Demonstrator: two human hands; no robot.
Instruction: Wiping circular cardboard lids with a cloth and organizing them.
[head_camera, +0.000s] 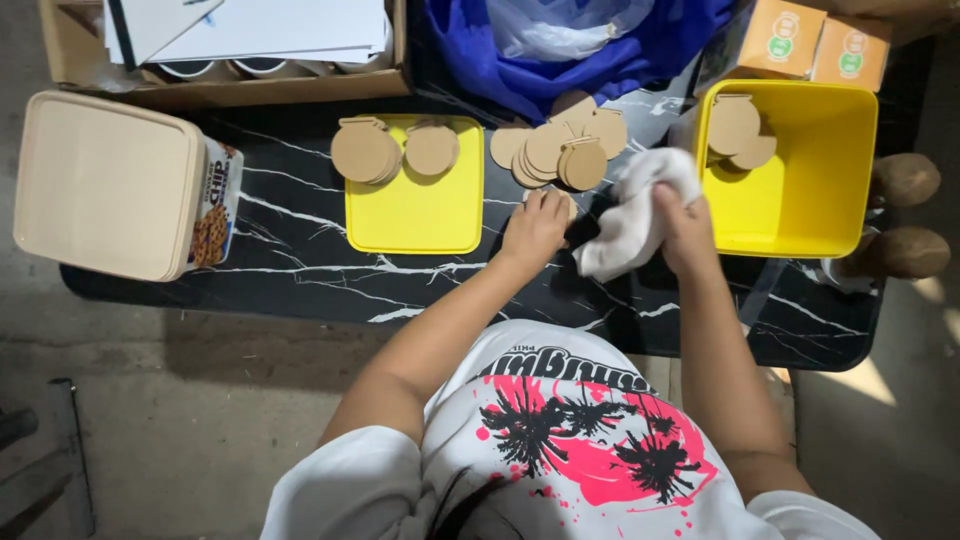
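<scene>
My right hand (688, 228) grips a crumpled white cloth (636, 208) over the black marbled table (300, 250). My left hand (536, 226) is closed on a round tan wooden disc (570, 206), mostly hidden under the fingers, right beside the cloth. A loose pile of tan discs (560, 148) lies just beyond both hands. More discs (390, 150) rest on the far edge of a flat yellow lid (415, 215). A yellow square tub (820, 190) at the right holds a few discs (742, 132).
A beige lidded box (110, 182) stands at the left end. Behind are a cardboard box with white sheets (240, 50), a blue bag (580, 50) and two orange cartons (815, 42). Two brown round objects (905, 215) lie at the right edge.
</scene>
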